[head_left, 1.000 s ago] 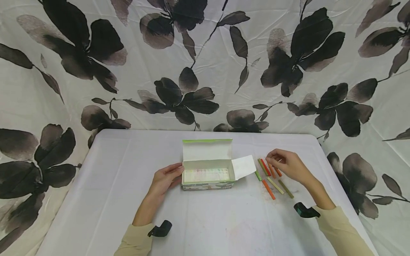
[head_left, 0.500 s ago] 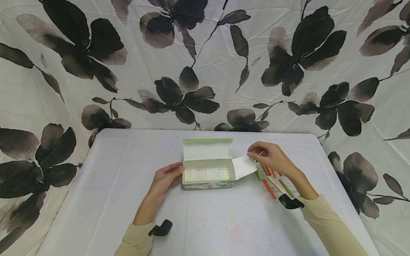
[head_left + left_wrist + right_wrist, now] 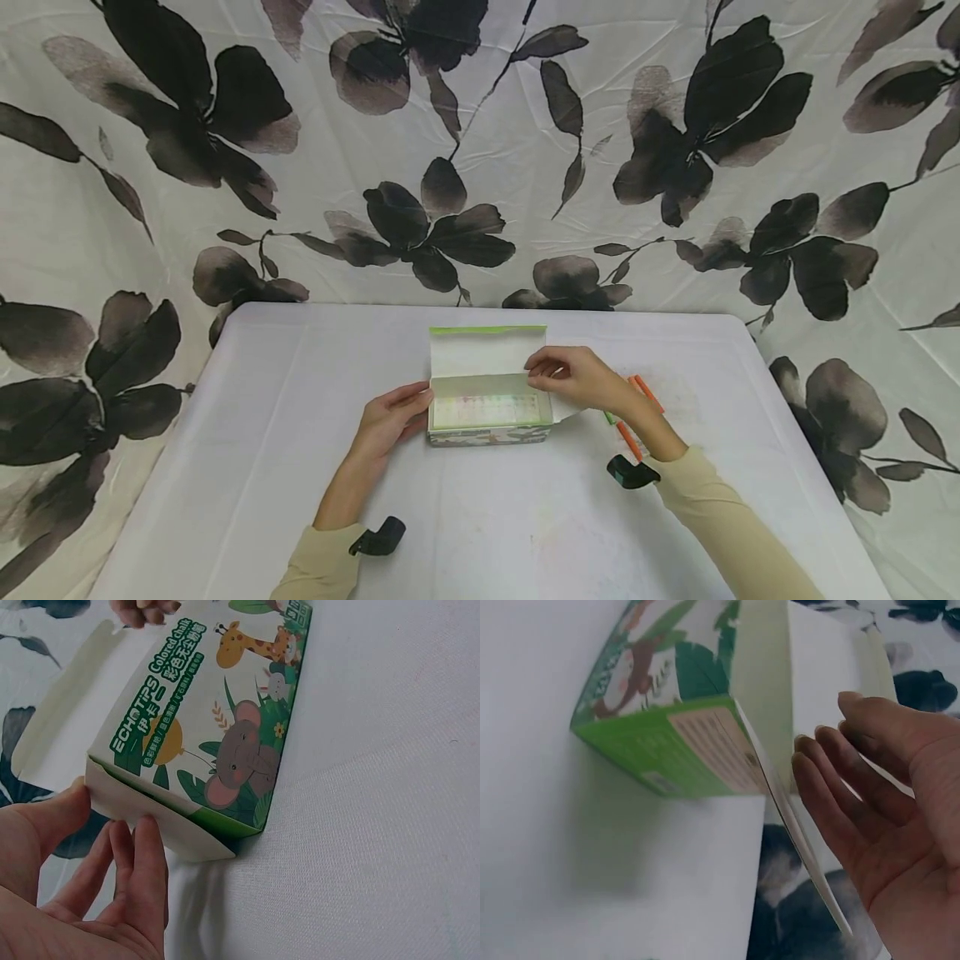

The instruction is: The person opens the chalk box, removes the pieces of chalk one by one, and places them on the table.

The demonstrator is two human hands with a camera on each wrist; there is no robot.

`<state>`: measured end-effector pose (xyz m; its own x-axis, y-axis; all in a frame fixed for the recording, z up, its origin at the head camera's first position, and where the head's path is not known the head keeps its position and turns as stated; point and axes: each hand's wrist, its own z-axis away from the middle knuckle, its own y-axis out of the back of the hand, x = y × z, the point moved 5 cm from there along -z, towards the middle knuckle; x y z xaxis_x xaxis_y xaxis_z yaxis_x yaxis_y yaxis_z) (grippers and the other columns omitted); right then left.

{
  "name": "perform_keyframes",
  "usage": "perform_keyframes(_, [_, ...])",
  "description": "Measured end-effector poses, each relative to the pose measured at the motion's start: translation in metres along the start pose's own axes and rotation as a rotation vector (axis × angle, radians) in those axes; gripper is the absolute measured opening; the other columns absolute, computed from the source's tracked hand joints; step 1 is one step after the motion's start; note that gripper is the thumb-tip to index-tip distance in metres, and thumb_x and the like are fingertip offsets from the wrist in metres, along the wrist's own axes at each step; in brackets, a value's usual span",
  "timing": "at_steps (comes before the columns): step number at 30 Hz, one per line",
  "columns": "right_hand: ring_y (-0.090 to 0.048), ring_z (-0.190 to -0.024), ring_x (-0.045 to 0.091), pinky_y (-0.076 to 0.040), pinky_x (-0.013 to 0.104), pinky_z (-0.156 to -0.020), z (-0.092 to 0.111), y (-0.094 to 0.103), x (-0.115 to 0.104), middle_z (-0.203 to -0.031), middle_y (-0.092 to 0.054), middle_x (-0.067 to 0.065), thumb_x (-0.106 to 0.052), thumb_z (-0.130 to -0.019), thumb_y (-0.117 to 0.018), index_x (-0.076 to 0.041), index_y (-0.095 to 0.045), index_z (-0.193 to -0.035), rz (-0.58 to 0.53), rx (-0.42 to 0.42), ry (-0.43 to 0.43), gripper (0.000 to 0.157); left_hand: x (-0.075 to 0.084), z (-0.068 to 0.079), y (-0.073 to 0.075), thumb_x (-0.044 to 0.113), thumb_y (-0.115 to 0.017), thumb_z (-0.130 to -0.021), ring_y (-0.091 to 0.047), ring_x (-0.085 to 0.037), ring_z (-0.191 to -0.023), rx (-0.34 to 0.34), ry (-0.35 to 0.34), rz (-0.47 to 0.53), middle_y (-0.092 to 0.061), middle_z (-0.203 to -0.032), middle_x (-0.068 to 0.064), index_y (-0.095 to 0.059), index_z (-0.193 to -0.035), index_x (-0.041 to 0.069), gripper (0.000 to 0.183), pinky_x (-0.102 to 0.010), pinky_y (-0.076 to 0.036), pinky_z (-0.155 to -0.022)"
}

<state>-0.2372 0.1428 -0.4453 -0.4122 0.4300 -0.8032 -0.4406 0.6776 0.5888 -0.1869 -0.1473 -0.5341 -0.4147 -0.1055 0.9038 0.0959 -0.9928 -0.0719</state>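
A cardboard colored chalk box (image 3: 487,435) stands with its lid raised; faint coloured marks show inside it. My left hand (image 3: 390,417) is at its left end. In the left wrist view, thumb and fingertips (image 3: 150,829) press on the white end flap (image 3: 142,806). Over the box's right end hovers my right hand (image 3: 570,375), fingers loosely bent. The right wrist view shows no object between its thumb and fingers, which are beside the side flap (image 3: 799,832). Orange chalk sticks (image 3: 628,440) and a green chalk stick (image 3: 609,417) lie right of the box, partly hidden by my right forearm.
A white cloth covers the table (image 3: 262,467). Behind it hangs a floral curtain (image 3: 300,183). The raised lid (image 3: 483,354) stands at the back of the box, and the right side flap (image 3: 564,408) sticks outward.
My right hand has moved left from above the chalk sticks to over the box's right end. My forearm now covers several sticks. The left hand and box have stayed in place.
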Motion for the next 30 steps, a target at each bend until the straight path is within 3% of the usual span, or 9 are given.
perform_keyframes(11, [-0.068,-0.091,0.012,-0.059,0.026,-0.082,-0.018,-0.041,-0.001,-0.100,-0.073,0.004,-0.011,-0.097,-0.074,0.002,-0.071,-0.114,0.016,-0.126,0.055,0.022,-0.001,0.001,0.000,0.018,-0.076,-0.096,-0.067,-0.012,-0.107,-0.003,-0.001,-0.002,-0.067,-0.129,-0.015,-0.061,-0.138,-0.001,0.048,-0.035,-0.055,-0.098])
perform_keyframes(21, [-0.069,-0.094,0.017,-0.057,0.023,-0.084,-0.028,-0.079,-0.004,-0.103,-0.073,0.009,-0.008,-0.100,-0.068,0.004,-0.070,-0.114,0.067,-0.267,0.073,0.019,-0.002,0.001,-0.001,0.015,-0.075,-0.097,-0.068,-0.014,-0.108,-0.009,-0.004,0.018,-0.065,-0.132,-0.018,-0.062,-0.137,-0.001,0.045,-0.032,-0.056,-0.096])
perform_keyframes(30, [-0.060,-0.084,0.007,-0.052,0.020,-0.078,-0.041,-0.097,0.003,-0.097,-0.071,0.004,-0.013,-0.099,-0.070,0.000,-0.075,-0.107,0.173,-0.365,0.017,0.016,-0.002,0.000,-0.001,0.015,-0.075,-0.096,-0.068,-0.014,-0.107,0.002,-0.005,0.018,-0.066,-0.130,-0.017,-0.063,-0.136,-0.001,0.045,-0.028,-0.058,-0.091])
